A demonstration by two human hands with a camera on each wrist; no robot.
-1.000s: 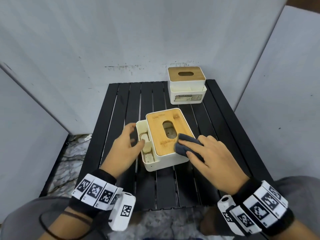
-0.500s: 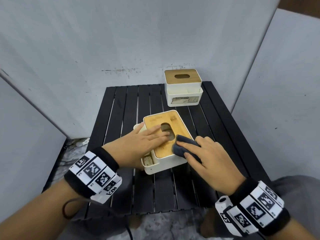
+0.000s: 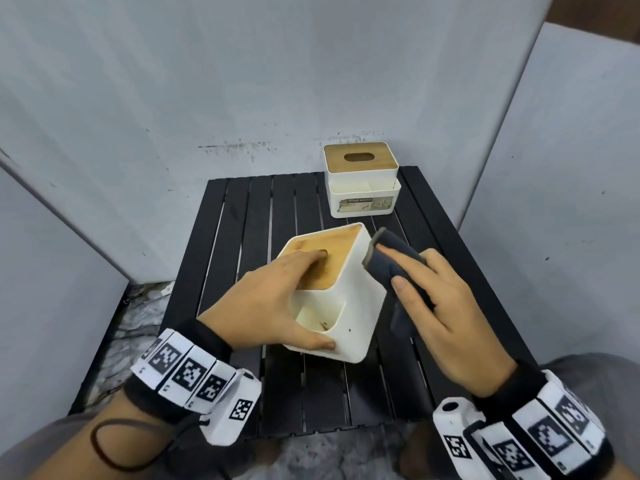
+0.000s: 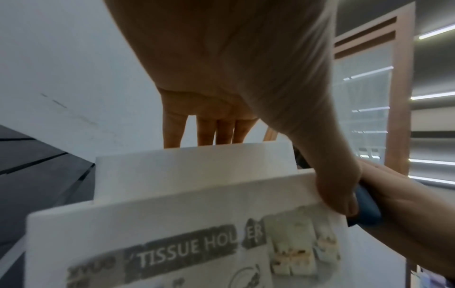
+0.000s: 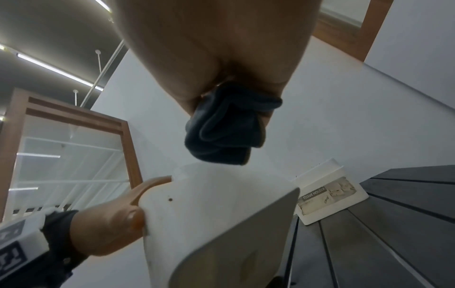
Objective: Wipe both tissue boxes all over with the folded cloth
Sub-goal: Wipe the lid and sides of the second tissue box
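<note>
The near tissue box (image 3: 353, 306), white with a bamboo lid, is lifted off the table and tilted. My left hand (image 3: 270, 299) grips it, fingers hooked into the lid's slot and thumb (image 5: 133, 220) on its lower front edge. My right hand (image 3: 446, 306) holds the dark folded cloth (image 3: 391, 261) against the box's right side wall. In the right wrist view the cloth (image 5: 226, 126) is bunched in the hand just above the box (image 5: 209, 214). The left wrist view shows the box's label face (image 4: 187, 251). The second tissue box (image 3: 362, 188) stands upright at the table's back right.
The black slatted table (image 3: 242, 220) is small, with grey walls close behind and on both sides. Mottled floor shows past its left and front edges. The second box (image 5: 329, 194) sits a short way behind the raised one.
My left hand went from the box's left side onto the lid, then lifted and tilted the box. The right hand carried the cloth from the lid's corner to the right side wall.
</note>
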